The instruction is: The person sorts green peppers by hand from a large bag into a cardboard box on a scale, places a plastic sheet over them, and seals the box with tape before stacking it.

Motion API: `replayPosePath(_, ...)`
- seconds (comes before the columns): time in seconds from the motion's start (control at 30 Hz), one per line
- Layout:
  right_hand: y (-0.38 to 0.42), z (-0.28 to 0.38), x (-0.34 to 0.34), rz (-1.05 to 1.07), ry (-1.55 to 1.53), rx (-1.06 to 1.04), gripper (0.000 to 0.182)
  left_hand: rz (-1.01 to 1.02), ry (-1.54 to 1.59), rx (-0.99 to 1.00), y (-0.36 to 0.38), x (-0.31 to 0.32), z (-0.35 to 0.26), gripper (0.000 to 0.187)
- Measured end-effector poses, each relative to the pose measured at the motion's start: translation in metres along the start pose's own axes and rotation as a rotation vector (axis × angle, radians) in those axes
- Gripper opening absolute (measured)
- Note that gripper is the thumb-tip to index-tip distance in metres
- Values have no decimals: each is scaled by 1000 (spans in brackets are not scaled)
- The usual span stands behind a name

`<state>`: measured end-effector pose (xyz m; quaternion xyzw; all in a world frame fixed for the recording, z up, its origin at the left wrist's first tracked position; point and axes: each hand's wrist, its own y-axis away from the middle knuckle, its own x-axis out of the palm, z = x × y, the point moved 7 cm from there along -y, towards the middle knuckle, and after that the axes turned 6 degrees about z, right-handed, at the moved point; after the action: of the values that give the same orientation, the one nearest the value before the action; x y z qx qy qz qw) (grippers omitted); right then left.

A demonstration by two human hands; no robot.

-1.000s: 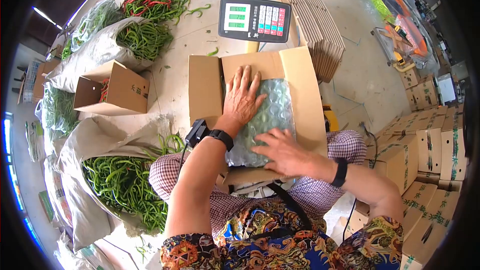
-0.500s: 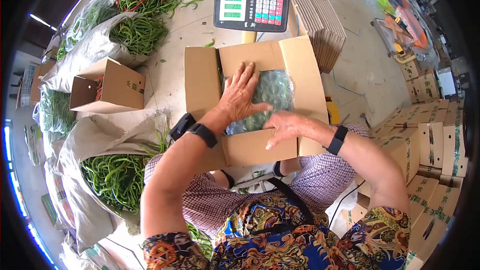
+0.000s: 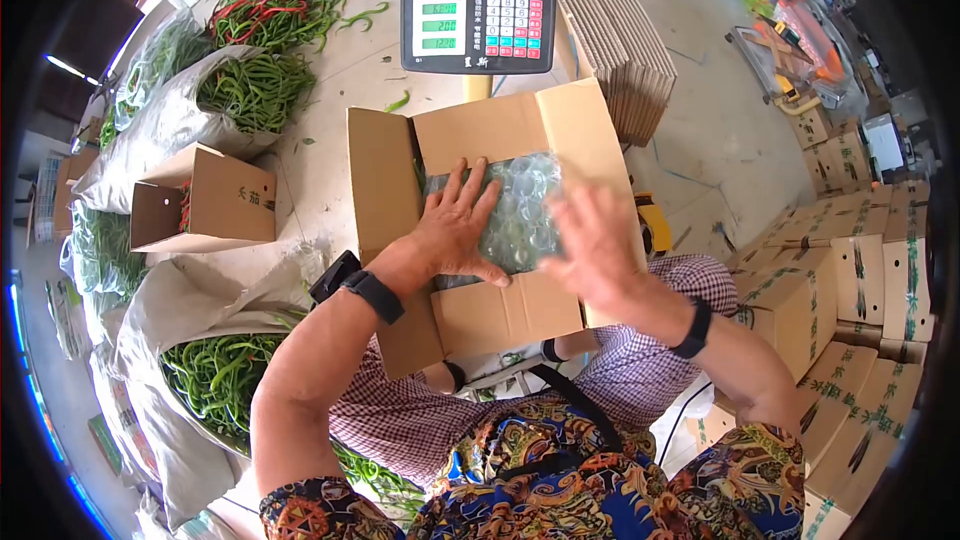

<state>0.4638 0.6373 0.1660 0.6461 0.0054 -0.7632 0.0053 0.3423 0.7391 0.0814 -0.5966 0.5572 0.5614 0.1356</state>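
Note:
In front of me sits a cardboard box with its flaps spread outward. A sheet of bubble wrap covers what is inside, with green showing through it. Fingers stretched, my left hand lies flat on the left part of the wrap, its thumb by the near flap. My right hand, blurred by motion, is over the wrap's right edge with fingers apart and nothing in them. Beyond the box stands a scale display with lit green digits.
Flattened cardboard sheets are stacked behind on the right. At left are sacks of green peppers, a pile of red and green peppers and a small open carton. Printed cartons are piled at right.
My right hand has lifted from the near flap and swung up to the wrap's right side with fingers spreading. My left hand stays pressed on the wrap, slightly nearer to me.

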Motion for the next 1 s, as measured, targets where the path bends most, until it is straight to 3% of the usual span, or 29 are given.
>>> replayPosePath(0.07, 1, -48, -30, -260, -39, 192, 77, -34, 28, 15, 1, 3, 1, 148)
replayPosePath(0.2, 18, -101, 0, -51, -288, 431, 79, -119, 76, 57, 3, -1, 1, 147)
replayPosePath(0.27, 8, -36, -28, -132, -67, 53, 75, -124, 85, 55, 6, -7, -5, 145)
replayPosePath(0.3, -1, -20, -30, -140, -39, -28, 68, -126, 85, 60, 8, -10, -7, 144)
replayPosePath(0.33, -9, -20, -18, -145, -43, -21, 68, -121, 77, 62, 8, -9, -7, 144)
replayPosePath(0.4, -26, -21, 46, 195, 154, -58, 55, -123, 55, 67, 7, -9, -8, 140)
replayPosePath(0.43, -30, -16, 60, 194, 156, -57, 55, -124, 54, 69, 7, -10, -8, 140)
replayPosePath(0.5, -34, -1, 96, 402, 523, -114, 38, -107, 40, 64, 7, -8, -10, 136)
replayPosePath(0.67, -47, 14, 110, 495, 634, -137, 25, -53, 26, 54, 1, -4, -11, 127)
replayPosePath(0.77, -39, 1, 97, 444, 537, -117, 34, -6, 2, 25, -1, -4, -8, 124)
replayPosePath(0.83, -23, -6, 35, -39, 480, -116, 46, 10, 14, 8, 1, 2, -3, 123)
replayPosePath(0.9, -18, -30, -29, -309, 169, 123, 52, -52, 30, 62, 2, 1, -4, 123)
replayPosePath(0.93, -21, -49, -33, -307, 169, 121, 52, -52, 32, 61, 1, 2, -4, 123)
replayPosePath(1.0, -22, -111, 1, 242, -299, 476, 39, -46, 24, 58, 0, 2, -4, 122)
